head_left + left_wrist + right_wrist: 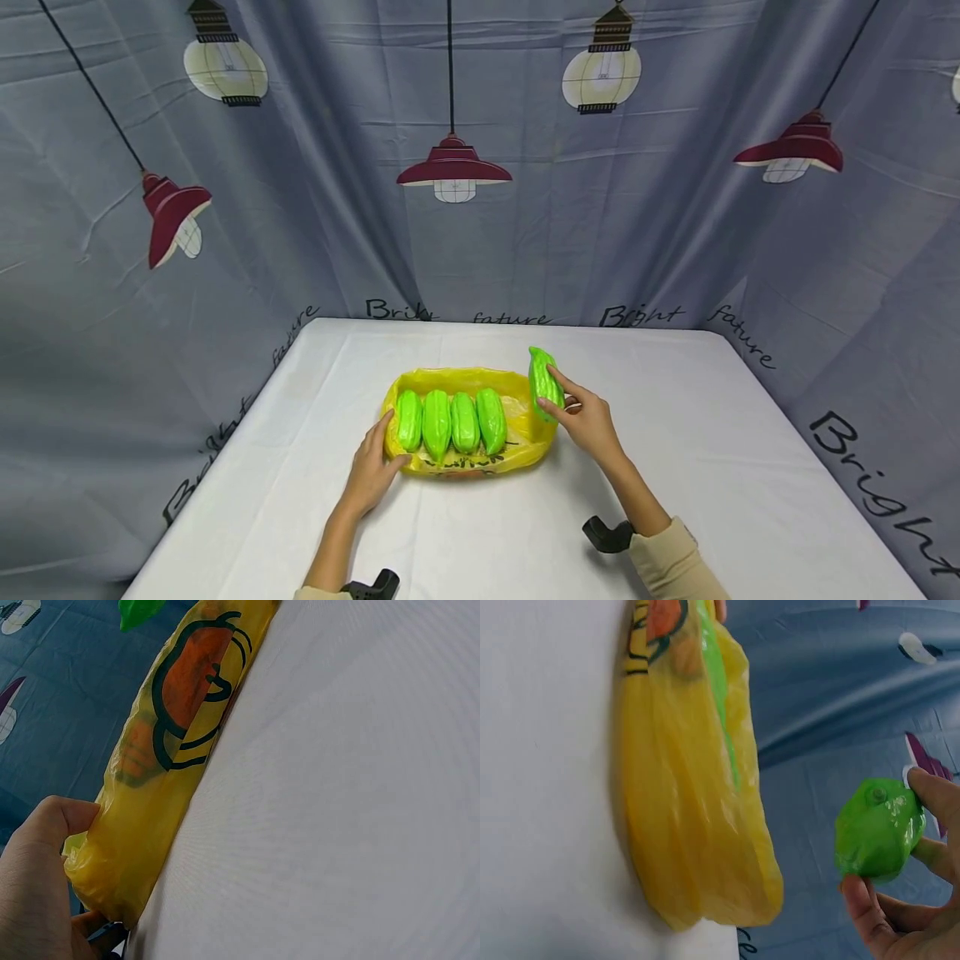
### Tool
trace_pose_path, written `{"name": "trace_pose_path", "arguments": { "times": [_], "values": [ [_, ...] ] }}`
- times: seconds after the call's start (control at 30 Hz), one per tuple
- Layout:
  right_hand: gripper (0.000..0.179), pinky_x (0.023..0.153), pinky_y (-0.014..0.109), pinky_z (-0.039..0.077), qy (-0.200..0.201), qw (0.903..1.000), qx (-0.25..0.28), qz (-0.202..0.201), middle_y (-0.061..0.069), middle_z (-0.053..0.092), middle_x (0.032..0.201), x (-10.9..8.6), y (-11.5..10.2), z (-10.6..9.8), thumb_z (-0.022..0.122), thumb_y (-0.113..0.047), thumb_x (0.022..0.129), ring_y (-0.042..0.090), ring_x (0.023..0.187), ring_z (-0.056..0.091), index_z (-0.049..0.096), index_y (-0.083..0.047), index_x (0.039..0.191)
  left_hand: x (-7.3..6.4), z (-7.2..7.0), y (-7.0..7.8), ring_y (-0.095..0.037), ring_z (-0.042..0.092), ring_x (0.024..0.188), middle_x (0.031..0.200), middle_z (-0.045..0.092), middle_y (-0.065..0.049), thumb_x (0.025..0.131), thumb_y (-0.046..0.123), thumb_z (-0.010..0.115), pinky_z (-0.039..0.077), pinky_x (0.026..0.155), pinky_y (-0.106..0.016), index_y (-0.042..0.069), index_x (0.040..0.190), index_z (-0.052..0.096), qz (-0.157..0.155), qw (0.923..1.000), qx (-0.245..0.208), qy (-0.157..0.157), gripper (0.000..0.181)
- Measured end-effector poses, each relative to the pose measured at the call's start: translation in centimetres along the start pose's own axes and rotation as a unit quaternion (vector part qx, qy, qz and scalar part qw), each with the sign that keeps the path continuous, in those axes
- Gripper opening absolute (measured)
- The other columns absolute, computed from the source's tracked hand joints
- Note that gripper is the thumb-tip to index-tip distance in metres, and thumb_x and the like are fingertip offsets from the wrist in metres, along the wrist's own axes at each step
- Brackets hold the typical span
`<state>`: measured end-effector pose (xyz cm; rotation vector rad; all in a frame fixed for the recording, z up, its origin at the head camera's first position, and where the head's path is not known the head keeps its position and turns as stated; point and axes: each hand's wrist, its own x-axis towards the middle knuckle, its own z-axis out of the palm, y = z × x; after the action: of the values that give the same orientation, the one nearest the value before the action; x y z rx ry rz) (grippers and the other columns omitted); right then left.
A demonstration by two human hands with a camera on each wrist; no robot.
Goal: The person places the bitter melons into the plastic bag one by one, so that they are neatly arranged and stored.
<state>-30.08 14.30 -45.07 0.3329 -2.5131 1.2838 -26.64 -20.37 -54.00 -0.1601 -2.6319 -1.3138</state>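
A shiny green, ridged, long fruit or vegetable [545, 383] with a pointed tip is raised at the right end of a yellow plastic bag [536, 450]. My right hand [588, 421] pinches it between thumb and fingers; the right wrist view shows its blunt end with a round stub [877, 825]. The bag lies spread open like a shallow basket, and several similar green pieces [465, 422] sit side by side in it. Around the bag's left end, my left hand [372, 471] grips the side, its thumb [71, 817] against the yellow plastic.
A white cloth covers the table [262, 467] under the bag. Behind and on both sides hangs a grey-blue curtain [525, 233] printed with lamps and lettering. Black wrist devices [607, 535] sit at both wrists, near the table surface.
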Motion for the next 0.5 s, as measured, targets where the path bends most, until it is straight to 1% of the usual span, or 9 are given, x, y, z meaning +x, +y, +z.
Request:
{"name": "trace_pose_path", "arguments": {
  "times": [0.07,0.13,0.2,0.23,0.37,0.43,0.5],
  "values": [
    [0.060,0.053,0.024,0.047,-0.001,1.0000,0.004,-0.004,0.013,0.065,0.099,-0.2,-0.3,0.5,0.071,-0.034,0.079,0.019,0.071,0.058,0.051,-0.020,0.134,0.1,0.0,0.0,-0.045,0.026,0.129,0.146,0.025,-0.019,0.083,0.024,0.063,0.021,0.099,-0.065,0.024,0.148,0.019,-0.001,1.0000,0.001,-0.002,0.079],
    [0.060,0.051,0.024,0.045,-0.007,0.9999,0.008,-0.008,0.012,0.065,0.091,-0.4,-0.4,1.1,0.071,-0.034,0.078,0.017,0.068,0.056,0.052,-0.019,0.133,0.1,0.0,0.0,-0.044,0.025,0.129,0.146,0.025,-0.018,0.083,0.024,0.063,0.021,0.099,-0.065,0.024,0.148,0.018,-0.003,1.0000,0.001,-0.004,0.079],
    [0.059,0.050,0.024,0.044,-0.017,0.9998,0.009,-0.004,0.009,0.064,0.086,-0.6,-0.4,1.7,0.071,-0.034,0.078,0.016,0.066,0.053,0.052,-0.020,0.133,0.1,0.0,0.0,-0.044,0.025,0.130,0.147,0.024,-0.018,0.083,0.024,0.063,0.020,0.100,-0.064,0.025,0.148,0.018,-0.007,0.9999,0.001,-0.009,0.079],
    [0.059,0.050,0.024,0.044,-0.022,0.9997,0.009,-0.002,0.008,0.064,0.086,-0.7,-0.4,2.0,0.072,-0.034,0.078,0.016,0.066,0.052,0.052,-0.020,0.133,0.0,-0.1,0.1,-0.044,0.025,0.130,0.147,0.024,-0.018,0.083,0.024,0.063,0.020,0.100,-0.065,0.025,0.148,0.017,-0.007,0.9999,0.001,-0.010,0.079],
    [0.059,0.051,0.025,0.042,-0.037,0.9993,-0.008,0.002,0.005,0.062,0.079,-0.9,-0.2,3.1,0.072,-0.035,0.078,0.015,0.066,0.050,0.054,-0.019,0.132,0.0,0.0,0.1,-0.045,0.025,0.129,0.147,0.024,-0.019,0.083,0.025,0.063,0.020,0.099,-0.065,0.024,0.148,0.018,-0.007,0.9999,0.000,-0.009,0.079],
    [0.059,0.052,0.026,0.041,-0.042,0.9990,-0.017,0.001,0.003,0.059,0.072,-0.9,-0.1,3.4,0.072,-0.035,0.078,0.015,0.065,0.049,0.054,-0.018,0.131,0.0,0.0,0.2,-0.045,0.024,0.130,0.147,0.024,-0.019,0.083,0.024,0.063,0.019,0.099,-0.065,0.024,0.148,0.018,-0.008,0.9999,-0.002,-0.008,0.079],
    [0.059,0.052,0.026,0.039,-0.046,0.9986,-0.027,0.000,0.002,0.052,0.064,-0.8,0.1,3.7,0.073,-0.034,0.078,0.014,0.063,0.047,0.054,-0.017,0.131,0.0,0.0,0.2,-0.045,0.024,0.130,0.147,0.024,-0.018,0.083,0.024,0.063,0.019,0.100,-0.065,0.024,0.148,0.018,-0.009,0.9999,-0.002,-0.007,0.079]
  ]
}}
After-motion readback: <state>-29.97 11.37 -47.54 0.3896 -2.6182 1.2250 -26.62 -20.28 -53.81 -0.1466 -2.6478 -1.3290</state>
